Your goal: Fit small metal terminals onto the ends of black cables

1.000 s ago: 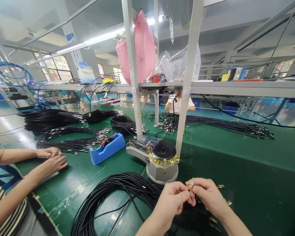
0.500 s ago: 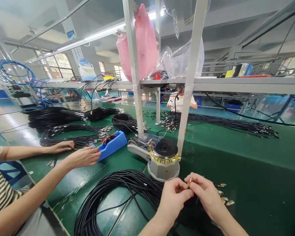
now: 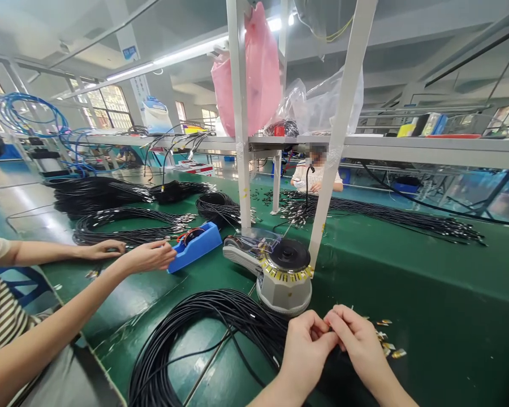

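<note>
Contact between your left hand (image 3: 307,350) and right hand (image 3: 358,342) is at the fingertips, low in view and right of centre. Each thumb is pressed against the forefinger in a pinch; what sits between them is hidden, so you cannot be credited with any named piece. Step in hand, in my judgement: close two-handed fingertip work on something small. The next move would call for a steady, even pinch from you, with the fingers turned enough to expose the piece for checking. The coil of black cable (image 3: 152,362) lies on the green table (image 3: 411,282) to your left and runs in towards your hands; its end there cannot be made out. Just beyond your right hand, small yellow-and-white tabs (image 3: 399,354) lie loose. Ahead of you stands a round dispenser (image 3: 286,294), yellow strips spaced around its rim. Farther left, a co-worker's hand (image 3: 148,257) is at the near end of a blue tape holder (image 3: 197,249); touching or not, you cannot tell from here. Beyond lie more black cable bundles (image 3: 97,195), below a shelf (image 3: 432,150) bearing a pink bag (image 3: 263,73).
</note>
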Tool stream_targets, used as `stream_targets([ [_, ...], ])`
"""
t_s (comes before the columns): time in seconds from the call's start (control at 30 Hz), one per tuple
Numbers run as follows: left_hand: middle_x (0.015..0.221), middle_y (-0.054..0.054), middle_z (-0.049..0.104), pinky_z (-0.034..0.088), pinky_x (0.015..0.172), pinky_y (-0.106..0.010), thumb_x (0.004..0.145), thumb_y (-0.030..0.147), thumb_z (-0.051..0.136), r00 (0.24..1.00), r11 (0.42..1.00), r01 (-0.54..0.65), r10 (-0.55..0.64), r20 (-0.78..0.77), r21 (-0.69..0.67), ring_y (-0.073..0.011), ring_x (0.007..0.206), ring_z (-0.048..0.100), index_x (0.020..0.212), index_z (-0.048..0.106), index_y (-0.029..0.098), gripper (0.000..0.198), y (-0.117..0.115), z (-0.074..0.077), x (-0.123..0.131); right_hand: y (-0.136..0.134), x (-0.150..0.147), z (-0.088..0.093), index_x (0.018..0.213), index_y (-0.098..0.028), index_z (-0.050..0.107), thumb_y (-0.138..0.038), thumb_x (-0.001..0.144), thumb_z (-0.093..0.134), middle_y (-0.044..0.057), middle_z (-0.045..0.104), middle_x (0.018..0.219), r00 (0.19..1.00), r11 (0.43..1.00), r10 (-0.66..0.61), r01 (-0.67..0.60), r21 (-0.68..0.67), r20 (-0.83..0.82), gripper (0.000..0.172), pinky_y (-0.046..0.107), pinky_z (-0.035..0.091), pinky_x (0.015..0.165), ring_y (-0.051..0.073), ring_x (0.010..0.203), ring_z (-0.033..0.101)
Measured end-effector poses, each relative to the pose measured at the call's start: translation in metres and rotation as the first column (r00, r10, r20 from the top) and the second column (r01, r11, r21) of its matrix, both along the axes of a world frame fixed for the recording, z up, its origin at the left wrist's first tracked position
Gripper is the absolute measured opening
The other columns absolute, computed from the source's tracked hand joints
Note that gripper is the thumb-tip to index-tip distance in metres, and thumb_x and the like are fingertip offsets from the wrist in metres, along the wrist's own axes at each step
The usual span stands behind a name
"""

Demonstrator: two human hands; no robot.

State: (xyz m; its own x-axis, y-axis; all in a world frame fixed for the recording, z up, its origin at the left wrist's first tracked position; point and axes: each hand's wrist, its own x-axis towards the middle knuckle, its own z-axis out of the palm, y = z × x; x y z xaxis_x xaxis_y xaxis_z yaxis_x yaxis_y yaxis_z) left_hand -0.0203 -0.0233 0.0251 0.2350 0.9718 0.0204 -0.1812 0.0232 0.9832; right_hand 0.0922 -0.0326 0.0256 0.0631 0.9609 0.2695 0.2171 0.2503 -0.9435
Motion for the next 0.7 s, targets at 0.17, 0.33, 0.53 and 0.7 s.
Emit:
stream_targets([
  [0.17, 0.045, 0.001, 0.055, 0.023, 0.037, -0.018, 0.062, 0.016, 0.055, 0.996, 0.997, 0.062, -0.059, 0.068, -0.053, -0.0043, 0.032, 0.034, 0.056, 0.040, 0.017, 0.016, 0.004, 0.002, -0.002, 0.004, 0.003, -0.004, 0.075, -0.014, 0.063, -0.053, 0.082, 0.048, 0.001, 0.052, 0.055, 0.931, 0.971, 0.087, -0.159, -0.180, -0.353, 0.042, 0.025, 0.038, 0.046, 0.015, 0.046, 0.047],
  [0.33, 0.049, -0.002, 0.059, 0.029, 0.040, -0.018, 0.062, 0.014, 0.056, 0.998, 0.999, 0.038, -0.037, 0.050, -0.007, -0.0070, 0.039, 0.044, 0.057, 0.042, 0.016, 0.015, 0.006, -0.003, -0.001, 0.002, 0.005, 0.000, 0.084, -0.015, 0.063, -0.051, 0.085, 0.045, 0.003, 0.056, 0.061, 0.959, 0.986, 0.075, -0.113, -0.124, -0.274, 0.040, 0.027, 0.041, 0.049, 0.017, 0.053, 0.050],
  [0.53, 0.059, 0.000, 0.053, 0.033, 0.041, -0.018, 0.064, 0.016, 0.056, 1.000, 1.000, 0.016, -0.016, -0.026, 0.015, -0.0074, 0.045, 0.043, 0.065, 0.046, 0.015, 0.010, 0.002, -0.007, 0.002, 0.000, 0.009, 0.013, 0.063, -0.019, 0.057, -0.041, 0.080, 0.053, -0.001, 0.052, 0.059, 0.991, 1.000, 0.010, -0.011, 0.008, 0.132, 0.029, 0.023, 0.039, 0.051, 0.016, 0.055, 0.048],
  [0.7, 0.082, 0.001, 0.049, 0.038, 0.053, -0.018, 0.060, 0.007, 0.056, 0.970, 0.935, 0.148, -0.074, -0.232, 0.321, -0.0060, 0.055, 0.045, 0.086, 0.052, 0.018, 0.030, -0.013, -0.007, 0.004, 0.018, 0.071, -0.003, 0.074, -0.020, 0.060, -0.046, 0.079, 0.049, -0.003, 0.049, 0.049, 0.916, 0.931, -0.366, 0.363, 0.047, 0.164, 0.028, 0.024, 0.039, 0.052, 0.016, 0.049, 0.047],
])
